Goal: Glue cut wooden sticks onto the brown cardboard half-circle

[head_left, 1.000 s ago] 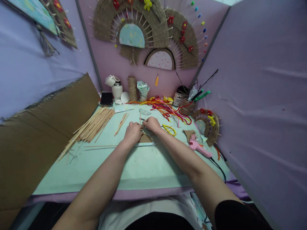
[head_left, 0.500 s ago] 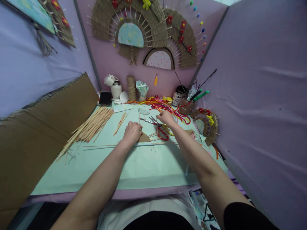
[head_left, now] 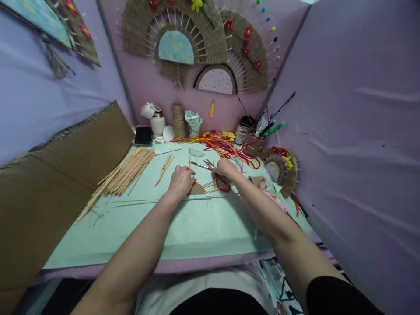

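Note:
My left hand (head_left: 181,179) is closed on a small piece of brown cardboard (head_left: 197,189), keeping it down on the table. Thin wooden sticks (head_left: 210,186) stick out from the cardboard toward the right. My right hand (head_left: 225,168) has its fingers pinched around a thin upright stick (head_left: 215,179), a little right of the cardboard. Just under that hand lie scissors with red handles (head_left: 223,185), partly covered by it. A grey pen-like tool (head_left: 199,164) rests between the hands, and a clear protractor (head_left: 197,152) lies behind it.
A large pile of wooden sticks (head_left: 123,173) spreads at the left, beside a cardboard panel (head_left: 65,175). Coloured pipe cleaners (head_left: 226,146) lie at the back, near a twine spool (head_left: 179,120) and a pen pot (head_left: 254,145). A woven fan (head_left: 290,175) leans at right.
My right hand has moved slightly down and nearer, sliding lower along the thin stick and over the scissors. My left hand stays on the cardboard.

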Demonstrator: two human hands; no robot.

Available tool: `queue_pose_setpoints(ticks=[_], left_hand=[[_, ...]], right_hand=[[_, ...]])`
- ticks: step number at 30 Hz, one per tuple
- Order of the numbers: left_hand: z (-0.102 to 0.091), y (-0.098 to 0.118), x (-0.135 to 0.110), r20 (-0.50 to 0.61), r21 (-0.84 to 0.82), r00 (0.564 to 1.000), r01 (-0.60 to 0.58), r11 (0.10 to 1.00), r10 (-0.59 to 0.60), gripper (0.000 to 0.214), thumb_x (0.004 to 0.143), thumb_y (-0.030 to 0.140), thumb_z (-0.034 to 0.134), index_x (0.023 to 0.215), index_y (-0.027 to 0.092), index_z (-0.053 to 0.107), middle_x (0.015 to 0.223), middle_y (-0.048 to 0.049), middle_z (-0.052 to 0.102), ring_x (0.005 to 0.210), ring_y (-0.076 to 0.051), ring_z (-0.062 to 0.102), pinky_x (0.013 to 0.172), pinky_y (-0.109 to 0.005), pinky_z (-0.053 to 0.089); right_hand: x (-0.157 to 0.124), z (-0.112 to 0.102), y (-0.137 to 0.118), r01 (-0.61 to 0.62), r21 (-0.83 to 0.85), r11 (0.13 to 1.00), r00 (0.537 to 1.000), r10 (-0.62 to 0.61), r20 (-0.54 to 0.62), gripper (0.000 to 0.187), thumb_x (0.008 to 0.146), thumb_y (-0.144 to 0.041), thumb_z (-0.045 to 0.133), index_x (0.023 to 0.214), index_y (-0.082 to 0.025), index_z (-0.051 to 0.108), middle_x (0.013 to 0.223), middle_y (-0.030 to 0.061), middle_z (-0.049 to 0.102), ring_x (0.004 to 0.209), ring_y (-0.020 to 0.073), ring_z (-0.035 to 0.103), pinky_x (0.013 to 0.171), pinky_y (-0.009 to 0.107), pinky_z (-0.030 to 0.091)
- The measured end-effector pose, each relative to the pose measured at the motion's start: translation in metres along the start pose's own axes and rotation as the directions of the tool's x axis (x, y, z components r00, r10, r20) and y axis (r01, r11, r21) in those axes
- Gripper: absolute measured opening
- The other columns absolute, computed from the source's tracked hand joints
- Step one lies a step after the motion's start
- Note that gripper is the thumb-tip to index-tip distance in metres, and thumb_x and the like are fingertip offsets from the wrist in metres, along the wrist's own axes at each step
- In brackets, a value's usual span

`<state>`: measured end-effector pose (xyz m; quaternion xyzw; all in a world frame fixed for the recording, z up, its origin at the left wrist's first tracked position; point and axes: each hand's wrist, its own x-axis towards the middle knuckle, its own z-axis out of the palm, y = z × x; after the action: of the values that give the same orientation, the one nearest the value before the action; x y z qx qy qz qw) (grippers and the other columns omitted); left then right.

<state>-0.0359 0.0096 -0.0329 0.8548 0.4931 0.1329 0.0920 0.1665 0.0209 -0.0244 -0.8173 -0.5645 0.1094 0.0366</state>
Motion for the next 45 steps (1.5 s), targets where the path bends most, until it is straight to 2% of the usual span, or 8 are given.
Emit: queue_pose_setpoints(ticks=[4,8,11,14,19,24,37,45], left_hand=[[0.0,-0.001,0.0,-0.01,-0.009,1.0,0.01,1.0,-0.01,0.03,0.087,0.026,0.054,0.107,0.018,0.074,0.117,-0.0091,0.068,0.11,-0.031,0.049,0.096,-0.04,0.044],[0.0,-0.004,0.002,-0.019,-0.021,1.0,0.019,1.0,-0.019,0.028,0.087,0.028,0.055,0.106,0.019,0.074,0.117,-0.0083,0.068,0.111,-0.031,0.05,0.096,-0.04,0.043],[0.0,-0.007,0.003,-0.02,-0.039,0.999,0.024,0.999,-0.025,0.029,0.088,0.029,0.054,0.106,0.019,0.074,0.117,-0.0087,0.068,0.112,-0.031,0.05,0.097,-0.04,0.042],[0.0,-0.009,0.004,-0.021,-0.045,0.999,0.035,0.998,-0.036,0.028,0.088,0.029,0.055,0.105,0.019,0.075,0.117,-0.0093,0.069,0.112,-0.031,0.052,0.098,-0.041,0.042],[0.002,-0.012,0.005,-0.017,-0.016,0.999,0.047,0.999,-0.048,0.026,0.088,0.028,0.055,0.103,0.02,0.075,0.115,-0.0109,0.069,0.112,-0.032,0.054,0.098,-0.042,0.041],[0.003,-0.013,0.006,-0.017,-0.018,0.999,0.039,0.999,-0.04,0.028,0.088,0.028,0.055,0.105,0.019,0.075,0.116,-0.0111,0.069,0.112,-0.03,0.055,0.098,-0.04,0.041],[0.0,-0.006,0.002,0.021,-0.031,1.0,-0.002,1.0,0.003,0.031,0.086,0.029,0.057,0.108,0.017,0.075,0.114,-0.0108,0.069,0.111,-0.03,0.052,0.098,-0.039,0.041],[0.001,-0.004,0.002,0.043,-0.012,0.999,-0.022,1.0,0.023,0.032,0.085,0.028,0.055,0.109,0.017,0.074,0.114,-0.0106,0.068,0.113,-0.031,0.051,0.098,-0.039,0.041]], right_hand=[[-0.001,0.001,-0.003,-0.01,-0.023,1.0,1.0,0.01,-0.011,0.045,0.08,-0.048,0.068,0.109,-0.014,0.072,0.107,0.0182,0.072,0.101,0.0262,0.068,0.073,0.027,0.048],[-0.003,-0.011,-0.005,-0.012,-0.033,0.999,0.999,0.01,-0.048,0.039,0.083,-0.04,0.064,0.111,-0.014,0.071,0.107,0.0185,0.072,0.103,0.0266,0.067,0.075,0.027,0.048],[-0.004,-0.021,-0.01,0.02,-0.013,1.0,0.99,-0.022,-0.136,0.033,0.085,-0.033,0.057,0.106,-0.013,0.074,0.105,0.0176,0.072,0.101,0.0264,0.067,0.074,0.028,0.047],[-0.006,-0.021,-0.021,0.094,0.03,0.995,0.976,-0.086,-0.2,0.029,0.084,-0.029,0.054,0.096,-0.014,0.076,0.099,0.0154,0.074,0.097,0.0246,0.068,0.073,0.026,0.046],[-0.006,0.001,-0.042,0.103,0.083,0.991,0.988,-0.092,-0.121,0.03,0.085,-0.034,0.053,0.097,-0.018,0.075,0.101,0.0126,0.074,0.093,0.0217,0.069,0.072,0.025,0.046],[-0.003,0.016,-0.05,0.111,0.092,0.99,0.99,-0.102,-0.094,0.032,0.085,-0.036,0.054,0.102,-0.018,0.074,0.103,0.0133,0.074,0.096,0.0223,0.068,0.073,0.025,0.047],[-0.004,0.019,-0.054,0.096,0.088,0.991,0.993,-0.089,-0.083,0.034,0.086,-0.033,0.055,0.109,-0.015,0.071,0.107,0.0175,0.073,0.104,0.0261,0.068,0.077,0.028,0.049],[-0.005,0.019,-0.053,0.1,0.079,0.992,0.992,-0.093,-0.086,0.033,0.086,-0.034,0.054,0.108,-0.017,0.072,0.107,0.016,0.073,0.104,0.0263,0.068,0.078,0.029,0.049]])
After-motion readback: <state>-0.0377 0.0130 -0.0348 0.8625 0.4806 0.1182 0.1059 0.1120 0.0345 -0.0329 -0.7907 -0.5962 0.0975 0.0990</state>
